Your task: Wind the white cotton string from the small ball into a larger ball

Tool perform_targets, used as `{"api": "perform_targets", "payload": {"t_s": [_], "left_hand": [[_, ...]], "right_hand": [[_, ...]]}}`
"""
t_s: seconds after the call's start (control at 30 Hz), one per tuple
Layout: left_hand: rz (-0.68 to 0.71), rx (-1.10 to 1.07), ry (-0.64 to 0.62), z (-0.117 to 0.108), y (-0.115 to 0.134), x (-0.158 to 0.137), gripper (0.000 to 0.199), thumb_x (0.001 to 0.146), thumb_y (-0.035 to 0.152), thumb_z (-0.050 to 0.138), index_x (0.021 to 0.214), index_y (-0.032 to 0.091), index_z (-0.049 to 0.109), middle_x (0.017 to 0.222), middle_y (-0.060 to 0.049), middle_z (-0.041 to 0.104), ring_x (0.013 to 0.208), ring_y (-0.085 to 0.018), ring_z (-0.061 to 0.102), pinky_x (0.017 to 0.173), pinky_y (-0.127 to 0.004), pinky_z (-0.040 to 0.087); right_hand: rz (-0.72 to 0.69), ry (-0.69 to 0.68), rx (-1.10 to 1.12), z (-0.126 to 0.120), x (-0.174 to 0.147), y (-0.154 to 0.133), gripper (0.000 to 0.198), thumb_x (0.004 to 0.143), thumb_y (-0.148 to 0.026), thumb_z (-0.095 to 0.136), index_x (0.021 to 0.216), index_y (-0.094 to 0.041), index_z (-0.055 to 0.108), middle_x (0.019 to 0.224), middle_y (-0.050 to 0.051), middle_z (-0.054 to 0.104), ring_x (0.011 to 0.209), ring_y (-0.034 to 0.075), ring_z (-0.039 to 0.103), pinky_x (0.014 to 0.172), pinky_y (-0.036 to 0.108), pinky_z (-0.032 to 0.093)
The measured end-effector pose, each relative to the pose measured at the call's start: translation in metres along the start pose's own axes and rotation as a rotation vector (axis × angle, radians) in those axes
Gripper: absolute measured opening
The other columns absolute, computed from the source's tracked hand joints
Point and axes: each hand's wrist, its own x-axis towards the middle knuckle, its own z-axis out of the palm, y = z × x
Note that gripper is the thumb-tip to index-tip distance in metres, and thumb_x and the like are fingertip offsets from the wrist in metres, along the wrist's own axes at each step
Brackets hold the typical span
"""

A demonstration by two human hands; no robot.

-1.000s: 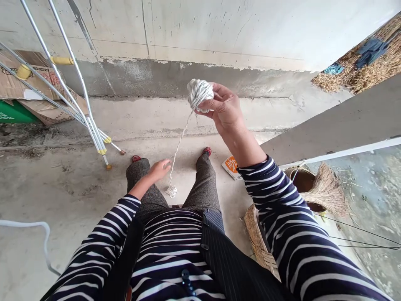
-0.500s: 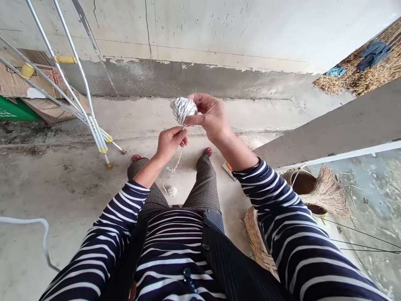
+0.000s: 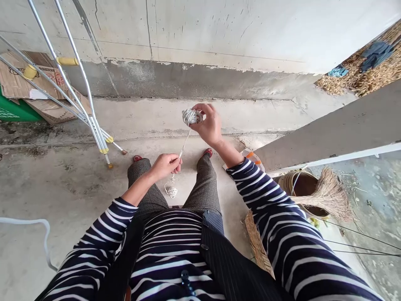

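Observation:
In my right hand [image 3: 209, 125] is a ball of white yarn with dark flecks [image 3: 190, 117], gripped between thumb and fingers. A strand of the yarn [image 3: 185, 142] runs down from the ball, taut, to my left hand [image 3: 167, 164]. The thumb and forefinger of that hand pinch the strand, below and left of the ball. Beneath it the strand hangs loose toward a smaller white yarn ball [image 3: 171, 192], low between my legs.
Metal crutches [image 3: 89, 104] lean at the left in front of cardboard boxes [image 3: 46, 83]. A straw broom [image 3: 328, 194] lies across a round bucket [image 3: 290, 182] at the right. A woven straw item [image 3: 258, 246] stands by my right elbow. A wall [image 3: 203, 37] rises ahead.
My left hand has moved down and left, away from the ball, and more strand now stretches between my hands. My right hand has turned the ball and shifted it slightly right and down.

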Motion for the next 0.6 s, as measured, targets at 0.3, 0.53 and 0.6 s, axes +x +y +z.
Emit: {"api": "perform_targets", "payload": {"t_s": [0.3,0.53,0.6], "left_hand": [[0.331,0.79,0.167,-0.034,0.056,0.011,0.028,0.087,0.02,0.055,0.059,0.017,0.059,0.054,0.001,0.054,0.052,-0.011,0.037,0.055,-0.029,0.022],[0.222,0.68,0.157,-0.046,0.019,0.04,0.026,0.088,0.023,0.053,0.068,0.018,0.069,0.062,-0.001,0.064,0.057,-0.013,0.048,0.058,-0.028,0.028],[0.21,0.528,0.143,-0.045,0.0,0.042,0.025,0.088,0.025,0.053,0.074,0.017,0.072,0.066,-0.001,0.067,0.06,-0.014,0.054,0.059,-0.026,0.033]], "right_hand": [[-0.027,-0.346,-0.179,0.025,-0.08,-0.005,0.045,0.073,-0.004,0.062,0.114,-0.022,0.065,0.125,0.011,0.065,0.112,0.026,0.064,0.09,0.035,0.055],[0.261,-0.353,0.192,0.035,-0.124,-0.027,0.049,0.061,-0.007,0.068,0.107,-0.022,0.062,0.112,0.006,0.064,0.098,0.023,0.062,0.078,0.031,0.054],[0.388,-0.322,0.379,0.037,-0.129,-0.031,0.046,0.06,-0.012,0.072,0.103,-0.023,0.06,0.105,0.003,0.063,0.094,0.021,0.06,0.069,0.027,0.051]]}}
